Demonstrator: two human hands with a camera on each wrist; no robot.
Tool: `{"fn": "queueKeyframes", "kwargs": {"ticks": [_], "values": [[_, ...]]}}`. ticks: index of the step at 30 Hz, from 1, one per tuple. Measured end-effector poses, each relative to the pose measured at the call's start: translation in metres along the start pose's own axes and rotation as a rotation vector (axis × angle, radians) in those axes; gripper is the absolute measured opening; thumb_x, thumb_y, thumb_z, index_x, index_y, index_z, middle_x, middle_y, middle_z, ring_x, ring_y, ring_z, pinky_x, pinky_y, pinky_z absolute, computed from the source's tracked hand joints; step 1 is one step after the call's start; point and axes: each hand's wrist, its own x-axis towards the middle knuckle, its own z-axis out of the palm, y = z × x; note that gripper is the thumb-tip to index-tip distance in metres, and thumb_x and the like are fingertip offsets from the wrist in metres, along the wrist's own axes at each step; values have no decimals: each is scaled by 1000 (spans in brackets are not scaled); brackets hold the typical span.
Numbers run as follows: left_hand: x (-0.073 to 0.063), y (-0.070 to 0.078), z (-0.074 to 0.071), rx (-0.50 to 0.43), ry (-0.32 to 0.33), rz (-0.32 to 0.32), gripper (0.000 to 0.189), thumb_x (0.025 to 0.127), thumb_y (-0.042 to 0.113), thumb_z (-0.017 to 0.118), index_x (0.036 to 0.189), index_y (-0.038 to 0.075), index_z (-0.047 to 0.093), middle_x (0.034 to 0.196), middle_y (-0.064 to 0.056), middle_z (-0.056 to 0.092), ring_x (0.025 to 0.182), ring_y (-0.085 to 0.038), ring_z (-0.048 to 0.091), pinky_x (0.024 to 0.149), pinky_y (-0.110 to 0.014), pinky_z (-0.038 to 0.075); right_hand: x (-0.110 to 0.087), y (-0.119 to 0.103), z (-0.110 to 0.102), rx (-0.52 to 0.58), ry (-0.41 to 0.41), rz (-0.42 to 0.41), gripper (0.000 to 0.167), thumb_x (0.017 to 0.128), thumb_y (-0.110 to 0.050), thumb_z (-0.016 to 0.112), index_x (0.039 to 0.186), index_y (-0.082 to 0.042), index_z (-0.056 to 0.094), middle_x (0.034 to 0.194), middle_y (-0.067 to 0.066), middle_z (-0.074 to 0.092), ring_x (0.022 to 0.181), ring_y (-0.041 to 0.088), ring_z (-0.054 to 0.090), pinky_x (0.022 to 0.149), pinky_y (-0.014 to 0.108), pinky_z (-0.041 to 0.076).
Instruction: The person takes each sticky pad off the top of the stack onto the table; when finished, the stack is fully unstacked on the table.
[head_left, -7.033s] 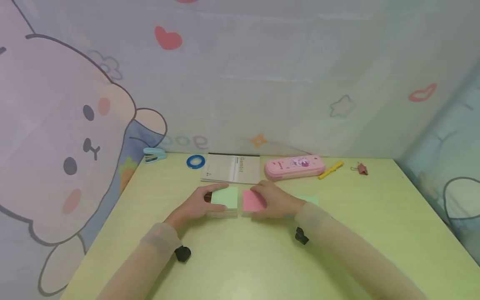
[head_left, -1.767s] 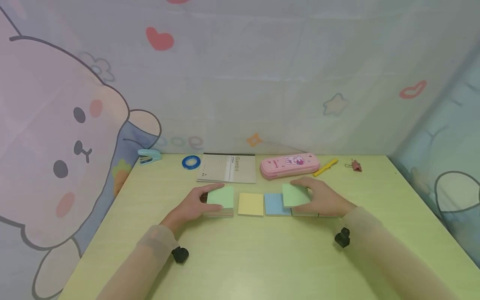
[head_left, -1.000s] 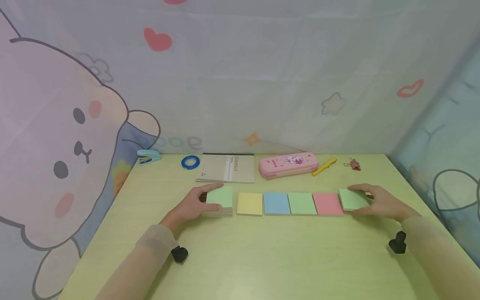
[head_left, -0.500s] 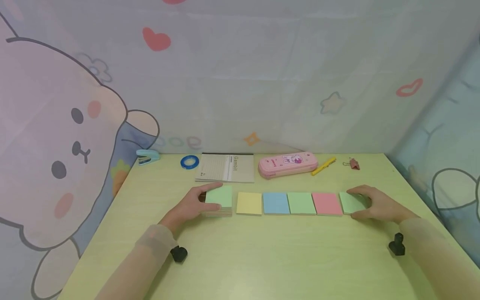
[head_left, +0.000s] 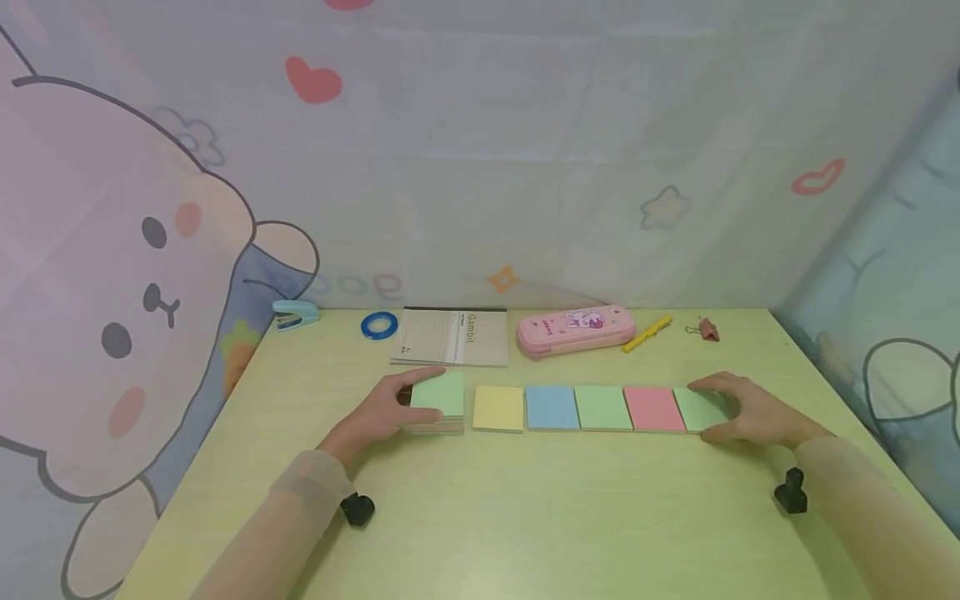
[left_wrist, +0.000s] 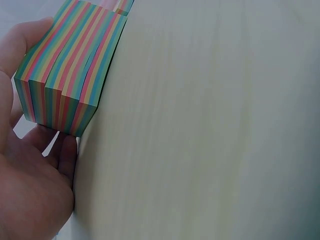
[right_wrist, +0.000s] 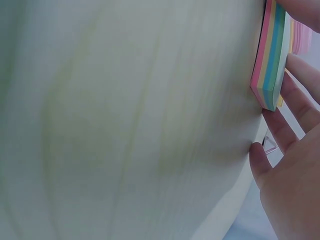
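Observation:
My left hand (head_left: 378, 417) grips a stack of sticky note pads (head_left: 438, 394) standing on the table, thumb in front and fingers behind. The left wrist view shows the stack's striped, several-coloured sides. To its right runs a row of single pads: a yellow pad (head_left: 498, 408), a blue pad (head_left: 552, 407), a green pad (head_left: 603, 407) and a pink pad (head_left: 654, 408). At the right end, my right hand (head_left: 765, 412) holds a green-topped sticky note pad (head_left: 699, 408) by its front and back edges, up against the pink one. Its layered edge faces the right wrist camera.
Along the back of the table (head_left: 525, 517) lie a light blue stapler (head_left: 296, 314), a blue tape roll (head_left: 379, 325), a notebook (head_left: 450, 337), a pink pencil case (head_left: 576, 331), a yellow pen (head_left: 647, 334) and a red binder clip (head_left: 707, 328). A printed cloth hangs behind.
My right hand, earlier on a pink pad beside the stack, has carried a green pad rightward over the row, lowered it at the end and slid it left against the pink pad. My left hand stays.

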Motion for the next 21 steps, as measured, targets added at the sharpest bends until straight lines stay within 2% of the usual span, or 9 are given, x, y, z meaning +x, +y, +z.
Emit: {"fn": "queueKeyframes", "kwargs": {"ticks": [14,17,21], "values": [[-1,0,-2,-2,-12,20,73,92,18,84,157,20,52,128,-9,65,105,-22,62,91,-31,54,3,-5,-2,-8,-28,17,81,78,-31,92,146,-6,57,152,29,45,141,52,35,106,78,29],[1,-1,-3,9,-22,47,73,93,17,83,158,16,49,133,-9,62,107,-23,62,92,-31,54,3,-10,-5,-6,-32,30,88,80,-34,90,152,-4,49,156,30,38,143,53,31,106,79,28],[2,-3,-3,7,-34,75,75,93,16,82,160,14,46,137,-10,58,110,-24,60,94,-31,52,10,-27,-6,21,-1,53,92,91,-43,81,160,-4,35,164,28,27,148,54,25,108,80,26]]}}
